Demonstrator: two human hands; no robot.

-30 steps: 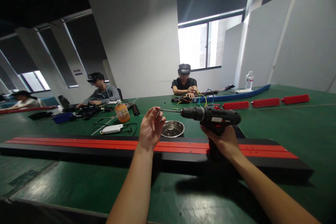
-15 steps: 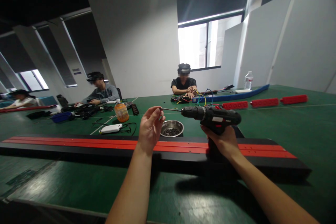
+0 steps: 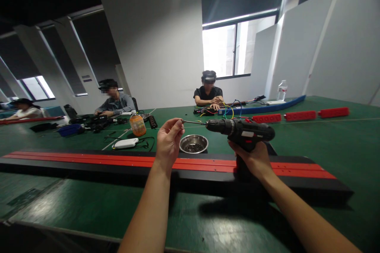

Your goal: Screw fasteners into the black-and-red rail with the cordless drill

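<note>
My right hand point(image 3: 257, 158) is wrapped round the handle of a black cordless drill point(image 3: 242, 128), which points left. From its chuck a long thin driver bit point(image 3: 194, 122) runs level towards my left hand point(image 3: 169, 138). Thumb and forefinger of my left hand are pinched together at the bit's tip; whatever sits between them is too small to make out. Beneath the bit, a round metal bowl point(image 3: 181, 144) holds many small dark pieces that look like screws. Below both hands lies a long black beam with a red strip point(image 3: 204, 165) along its top, partly hidden by my forearms and the drill.
Red blocks point(image 3: 300, 116) lie in a row at the right. A blue strip point(image 3: 264, 107) and coloured wires lie before a co-worker point(image 3: 208, 93) across the table. An orange-filled bottle point(image 3: 137, 125) and a white power bank-like box point(image 3: 126, 143) are at left.
My hands and the drill keep almost the same pose, with the view shifting slightly. At the left, a co-worker's hand has drawn in closer to their body.
</note>
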